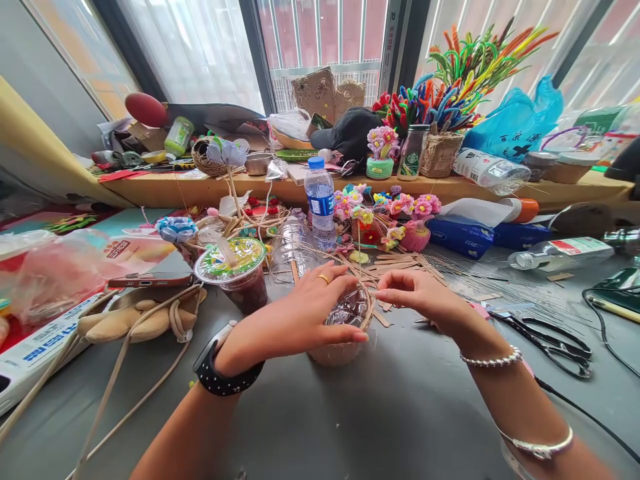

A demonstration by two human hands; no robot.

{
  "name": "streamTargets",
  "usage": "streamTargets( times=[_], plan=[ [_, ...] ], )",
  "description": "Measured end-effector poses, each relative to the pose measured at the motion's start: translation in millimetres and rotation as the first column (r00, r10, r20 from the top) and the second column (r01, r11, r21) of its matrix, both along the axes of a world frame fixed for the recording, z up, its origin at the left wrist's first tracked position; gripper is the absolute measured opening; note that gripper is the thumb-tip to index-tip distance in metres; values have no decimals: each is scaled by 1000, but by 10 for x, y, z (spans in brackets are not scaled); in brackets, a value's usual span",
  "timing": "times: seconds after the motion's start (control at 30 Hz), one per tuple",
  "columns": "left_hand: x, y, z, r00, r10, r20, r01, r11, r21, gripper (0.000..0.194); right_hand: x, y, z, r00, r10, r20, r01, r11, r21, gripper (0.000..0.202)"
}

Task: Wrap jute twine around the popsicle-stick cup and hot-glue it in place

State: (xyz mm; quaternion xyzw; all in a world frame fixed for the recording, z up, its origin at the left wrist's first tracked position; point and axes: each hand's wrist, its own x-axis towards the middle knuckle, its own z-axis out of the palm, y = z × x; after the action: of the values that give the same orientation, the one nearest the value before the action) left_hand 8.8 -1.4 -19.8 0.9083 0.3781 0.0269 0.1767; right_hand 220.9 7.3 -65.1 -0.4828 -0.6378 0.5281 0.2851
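In front of me on the grey table stands a round container (344,355) with a clear plastic inside and brown twine (371,308) around its rim. My left hand (300,313) lies across it, thumb along the near rim and fingers over the far side, holding it. At the right side of the rim, my right hand (420,293) has thumb and forefinger pinched together close to the twine; what lies between the fingertips is too small to make out. The container's far left side is hidden by my left hand.
A lidded drink cup (231,267) stands left of the container, a water bottle (320,203) behind it. Cardboard strips (407,261) lie beyond my right hand, black scissors (547,340) to the right. A phone (150,280) rests on a beige bag (135,323) at left.
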Motion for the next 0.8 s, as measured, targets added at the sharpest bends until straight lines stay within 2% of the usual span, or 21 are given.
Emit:
streamTargets(
  times=[0.13, 0.27, 0.4, 0.5, 0.57, 0.67, 0.8],
  plan=[
    [50, -101, -41, 989, 119, -89, -113, 991, 72, 87, 7, 4, -1, 1000, 1, -4, -1, 1000, 6, 29],
    [87, -139, -75, 976, 172, -134, -155, 980, 128, 79, 5, -3, 10, 999, 14, -34, -14, 1000, -8, 27],
    [36, -85, -52, 996, 60, -70, -50, 989, 139, 75, 9, -25, 51, 998, 64, -28, -64, 998, -1, 25],
    [-32, -1, -21, 994, -106, -18, 107, 993, 55, 77, 14, -54, 93, 988, 157, -5, -157, 987, 21, 23],
    [-68, 58, -10, 985, -174, 9, 174, 985, 17, 76, 13, -74, 117, 980, 194, 50, -195, 980, 29, 23],
    [-100, 122, -7, 974, -226, 8, 226, 974, 0, 77, 0, -100, 143, 973, 188, 136, -195, 980, 40, 22],
    [-119, 149, -3, 962, -272, 0, 272, 962, -10, 78, -34, -135, 169, 968, 194, 159, -204, 978, 51, 20]
  ],
)
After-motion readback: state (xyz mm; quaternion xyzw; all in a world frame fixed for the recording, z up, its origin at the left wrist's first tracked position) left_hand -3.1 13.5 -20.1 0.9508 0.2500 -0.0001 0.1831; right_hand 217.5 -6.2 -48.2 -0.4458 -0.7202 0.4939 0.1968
